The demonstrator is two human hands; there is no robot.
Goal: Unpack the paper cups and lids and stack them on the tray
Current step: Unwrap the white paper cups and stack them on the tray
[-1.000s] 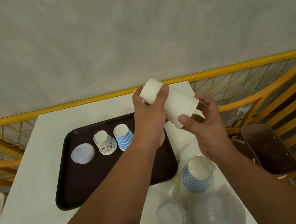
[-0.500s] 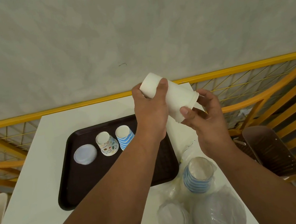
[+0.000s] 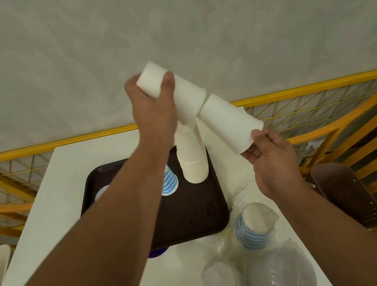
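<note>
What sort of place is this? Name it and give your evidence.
Probably a café or canteen seating area, though that is a guess. A white table carries a brown serving tray, yellow railing fences the spot against a grey wall, and a brown chair stands beside it.

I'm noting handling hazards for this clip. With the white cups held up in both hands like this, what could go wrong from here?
1. The right hand pinches only the rim of the lower white cups, so they could slip and fall.
2. The tall white stack on the tray stands directly below the left hand; a drop or a lowered arm could topple it.
</note>
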